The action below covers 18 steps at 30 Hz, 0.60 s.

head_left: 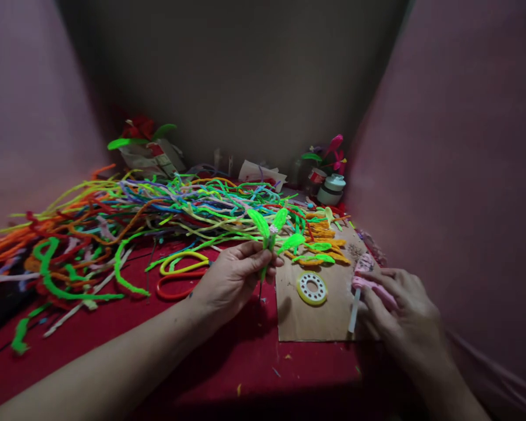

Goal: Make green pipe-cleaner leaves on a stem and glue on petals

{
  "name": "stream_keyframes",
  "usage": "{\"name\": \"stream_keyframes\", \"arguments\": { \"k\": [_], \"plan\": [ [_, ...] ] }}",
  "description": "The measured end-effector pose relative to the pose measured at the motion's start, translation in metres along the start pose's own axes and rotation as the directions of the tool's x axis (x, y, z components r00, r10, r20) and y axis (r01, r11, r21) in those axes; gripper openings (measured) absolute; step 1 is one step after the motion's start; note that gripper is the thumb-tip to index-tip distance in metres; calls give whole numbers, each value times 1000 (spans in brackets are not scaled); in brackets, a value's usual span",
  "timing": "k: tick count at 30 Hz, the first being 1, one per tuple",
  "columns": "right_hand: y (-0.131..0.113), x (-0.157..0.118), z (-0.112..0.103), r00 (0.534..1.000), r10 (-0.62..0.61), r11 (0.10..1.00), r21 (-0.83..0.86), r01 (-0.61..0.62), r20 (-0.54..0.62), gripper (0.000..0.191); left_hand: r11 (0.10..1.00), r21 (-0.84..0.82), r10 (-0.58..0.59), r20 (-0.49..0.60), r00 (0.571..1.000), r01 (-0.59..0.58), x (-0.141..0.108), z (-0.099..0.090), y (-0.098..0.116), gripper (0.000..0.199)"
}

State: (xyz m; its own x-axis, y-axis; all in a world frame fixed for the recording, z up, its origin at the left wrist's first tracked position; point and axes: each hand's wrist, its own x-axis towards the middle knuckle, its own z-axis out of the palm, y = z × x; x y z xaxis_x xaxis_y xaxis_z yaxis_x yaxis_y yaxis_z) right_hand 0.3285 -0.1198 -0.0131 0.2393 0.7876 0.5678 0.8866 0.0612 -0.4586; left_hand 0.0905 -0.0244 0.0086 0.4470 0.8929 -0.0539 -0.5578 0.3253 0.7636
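Probably gluing, steady aim needed next: left grip (236, 272) pinches a leafy green fuzzy stem (265, 231), right grip (407, 304) encircles a pink glue gun (382, 294)

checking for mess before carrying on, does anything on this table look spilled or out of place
Nothing looks spilled, just untidy: small scraps litter the red cloth in front of the cardboard, and the colourful pipe cleaners lie in a loose tangle.

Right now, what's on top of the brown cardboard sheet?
A perforated yellow-and-white ring, orange fuzzy strips and a green fuzzy leaf lie on the sheet. The right hand and pink glue gun cover part of it; what's beneath them can't be seen.
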Motion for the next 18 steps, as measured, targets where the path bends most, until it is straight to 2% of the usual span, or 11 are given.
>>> {"name": "stream_keyframes", "arguments": {
  "k": [1, 3, 5, 7, 10, 14, 16, 18],
  "plan": [
    [-19, -1, 5, 1000, 22, 979, 200, -26, 23, 21, 1000, -7, -8, 9, 1000, 8, -1, 1, 0, 15],
    [-56, 0, 16, 981, 54, 839, 524, -146, 188, 19, 1000, -15, -20, 30, 999, 20, -4, 2, 0, 15],
    [-84, 3, 30, 952, 133, 669, 684, -290, 274, 20, 1000, -12, -21, 54, 998, 22, -7, 3, -1, 14],
    [-100, 8, 41, 924, 208, 461, 801, -382, 321, 16, 1000, -12, -20, 74, 997, 21, -9, 3, -2, 13],
    [-110, 16, 51, 884, 225, 205, 866, -455, 411, 8, 999, -27, -22, 75, 997, 24, -9, 3, -3, 13],
    [-117, 20, 55, 842, 179, -34, 859, -511, 508, 3, 998, -56, -34, 92, 995, 40, -9, 2, -5, 13],
    [-119, 21, 56, 830, 191, -109, 852, -512, 524, 5, 997, -56, -39, 96, 995, 44, -8, 2, -5, 14],
    [-121, 22, 59, 836, 215, -119, 863, -491, 505, 6, 998, -44, -37, 97, 995, 42, -8, 3, -4, 14]
  ]
}}
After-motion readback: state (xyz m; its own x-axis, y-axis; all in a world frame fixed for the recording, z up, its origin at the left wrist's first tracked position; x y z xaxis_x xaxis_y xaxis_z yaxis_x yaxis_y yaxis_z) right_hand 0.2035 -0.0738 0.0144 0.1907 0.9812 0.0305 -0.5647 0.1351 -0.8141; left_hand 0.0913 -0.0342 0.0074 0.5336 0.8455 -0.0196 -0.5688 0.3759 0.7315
